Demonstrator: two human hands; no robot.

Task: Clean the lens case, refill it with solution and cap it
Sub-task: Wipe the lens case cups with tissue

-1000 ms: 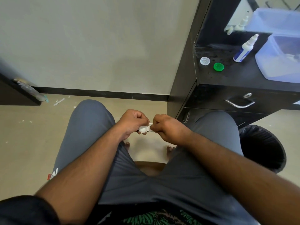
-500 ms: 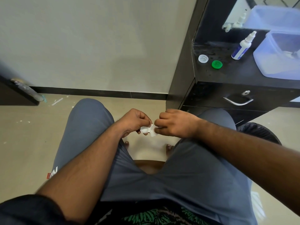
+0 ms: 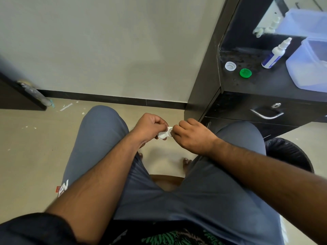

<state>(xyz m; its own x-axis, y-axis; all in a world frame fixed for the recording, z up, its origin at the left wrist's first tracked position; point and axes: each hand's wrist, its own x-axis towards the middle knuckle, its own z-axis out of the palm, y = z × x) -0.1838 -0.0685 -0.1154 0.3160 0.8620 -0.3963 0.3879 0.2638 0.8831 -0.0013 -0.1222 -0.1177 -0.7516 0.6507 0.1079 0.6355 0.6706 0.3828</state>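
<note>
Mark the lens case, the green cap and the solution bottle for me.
lens case (image 3: 163, 134), head view, rim of its open well.
green cap (image 3: 245, 73), head view, its top.
solution bottle (image 3: 273, 57), head view, mid-body.

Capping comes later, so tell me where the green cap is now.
In the head view, the green cap lies upper right on the black cabinet top, just right of the white cap and left of the solution bottle.

A home room: black dresser (image 3: 247, 103) with mirror (image 3: 276, 13), tiled floor (image 3: 26, 147).

Lens case (image 3: 165, 134) btwn both hands above lap; two caps (image 3: 230, 65) + bottle (image 3: 275, 54) on cabinet top (image 3: 265, 82), right.
</note>
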